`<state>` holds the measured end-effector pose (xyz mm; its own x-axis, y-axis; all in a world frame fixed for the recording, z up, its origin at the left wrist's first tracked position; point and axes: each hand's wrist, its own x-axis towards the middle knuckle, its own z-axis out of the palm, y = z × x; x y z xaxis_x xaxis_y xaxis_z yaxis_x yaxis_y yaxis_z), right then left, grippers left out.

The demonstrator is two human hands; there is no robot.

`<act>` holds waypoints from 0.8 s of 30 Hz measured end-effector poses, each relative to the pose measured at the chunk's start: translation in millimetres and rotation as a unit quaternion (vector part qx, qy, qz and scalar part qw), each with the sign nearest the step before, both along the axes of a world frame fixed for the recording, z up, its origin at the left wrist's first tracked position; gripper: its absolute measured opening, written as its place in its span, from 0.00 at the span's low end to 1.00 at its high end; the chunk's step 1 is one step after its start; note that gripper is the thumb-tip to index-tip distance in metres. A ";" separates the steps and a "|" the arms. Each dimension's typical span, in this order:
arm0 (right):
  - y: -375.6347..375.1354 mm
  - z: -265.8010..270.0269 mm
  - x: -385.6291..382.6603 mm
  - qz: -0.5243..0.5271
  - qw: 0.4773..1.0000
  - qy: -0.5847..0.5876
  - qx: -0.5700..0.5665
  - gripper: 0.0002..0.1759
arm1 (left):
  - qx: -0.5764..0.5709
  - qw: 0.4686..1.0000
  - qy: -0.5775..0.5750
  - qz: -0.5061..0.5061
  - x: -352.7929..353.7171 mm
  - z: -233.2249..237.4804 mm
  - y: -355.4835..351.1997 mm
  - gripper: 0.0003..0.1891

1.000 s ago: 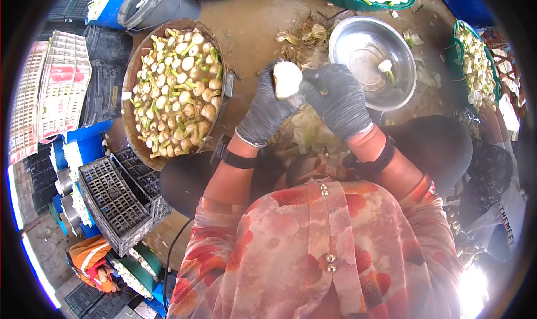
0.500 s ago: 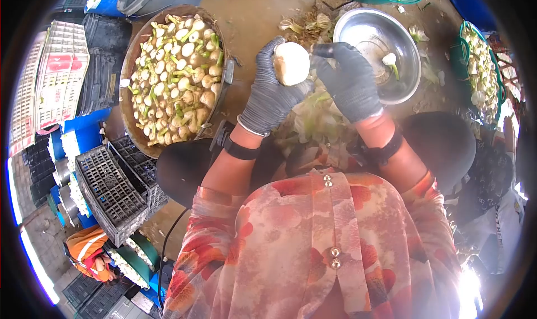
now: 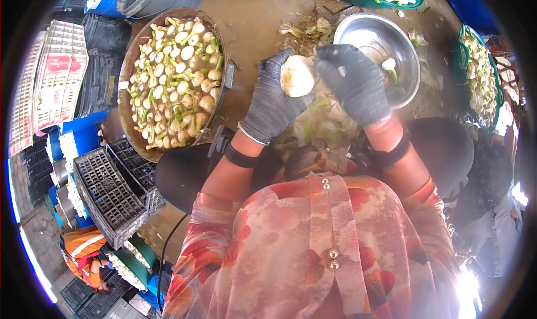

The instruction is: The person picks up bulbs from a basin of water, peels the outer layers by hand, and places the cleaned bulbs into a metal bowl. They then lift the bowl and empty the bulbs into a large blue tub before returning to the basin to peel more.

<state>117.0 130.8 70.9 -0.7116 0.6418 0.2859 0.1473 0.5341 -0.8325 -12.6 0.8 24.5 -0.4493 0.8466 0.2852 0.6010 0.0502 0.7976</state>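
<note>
My left hand (image 3: 274, 89), in a dark grey glove, is closed around a round white garlic bulb (image 3: 297, 76). A rough brownish patch on the bulb faces up at me. Close on the bulb's right side is my right hand (image 3: 358, 87), gloved the same way, its fingers curled and slightly blurred. A small pale spot shows on that hand, and what its fingers hold is hidden. Just beyond it a metal bowl (image 3: 411, 56) contains one white bulb with a green stem (image 3: 390, 67). Loose pale peelings (image 3: 324, 120) lie below my hands.
A large round tub (image 3: 124, 98) full of stemmed bulbs stands left. Black crates (image 3: 106, 184) sit nearer on that side. Green baskets of white pieces stand at the top (image 3: 369, 3) and far right (image 3: 499, 95). A person in orange (image 3: 84, 249) bends at lower left.
The bulb has turned in my left hand, so its rough brownish side now faces up. My right hand has shifted slightly right and its fingers have curled in.
</note>
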 end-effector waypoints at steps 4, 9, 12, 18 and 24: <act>-6.0 1.1 -1.8 0.030 0.985 -0.085 0.150 0.09 | -0.049 0.995 0.083 -0.009 -5.5 0.1 1.4 0.42; -5.0 -13.1 -5.1 -0.029 0.984 -0.118 0.133 0.07 | -0.050 0.996 0.066 -0.036 2.0 5.0 -1.2 0.46; 8.9 -17.0 -6.7 -0.058 0.993 -0.100 -0.011 0.07 | -0.028 0.999 -0.014 -0.044 1.3 5.2 -3.0 0.46; 14.8 -21.1 6.6 0.021 1.000 0.006 -0.004 0.09 | -0.008 0.995 -0.096 -0.030 -2.4 3.7 -3.8 0.46; 5.4 -24.2 7.4 0.014 0.999 0.003 0.047 0.11 | 0.008 0.961 -0.275 -0.019 -4.5 11.2 -3.1 0.46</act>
